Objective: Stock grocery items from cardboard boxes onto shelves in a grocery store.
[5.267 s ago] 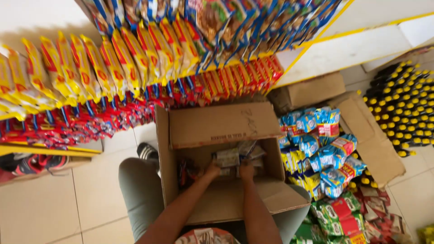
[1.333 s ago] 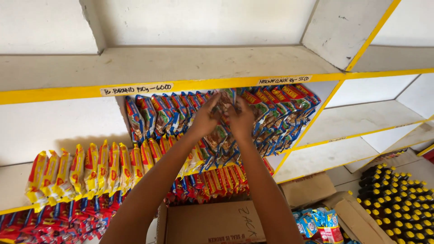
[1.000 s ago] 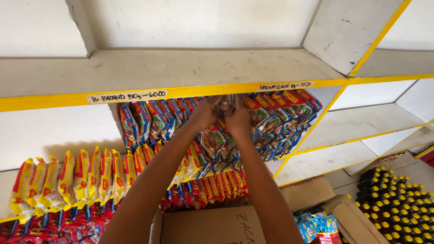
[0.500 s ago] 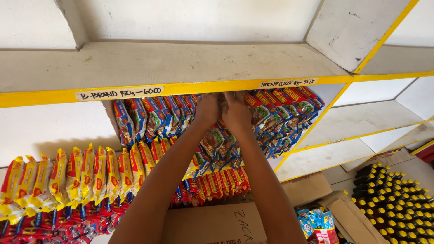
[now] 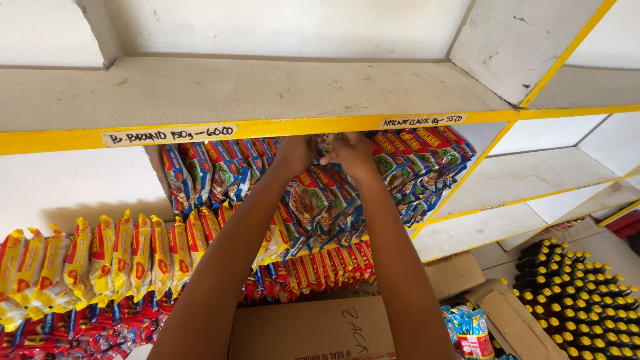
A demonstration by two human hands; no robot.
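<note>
Glossy plastic film on blue snack packets (image 5: pixel 320 207) is catching light, crinkled. Yellow packets (image 5: pixel 120 257) are showing the same shiny wrap. Shelf board (image 5: pixel 267 90) is looking matt, rough, painted, scuffed; its yellow edge (image 5: pixel 300 125) is chipping. Cardboard box (image 5: pixel 313 330) is reading dull brown paper. Dark bottles (image 5: pixel 573 293) are gleaming.

Bright even daylight, perhaps slight edge-warping

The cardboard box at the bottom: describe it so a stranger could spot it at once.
Start at the yellow-edged shelf where both hands reach into blue packets. Drop straight down between the forearms, past the red packets, to the cardboard box. It is plain brown with dark handwriting on its flap, unlike the glossy coloured packets around it.
</note>
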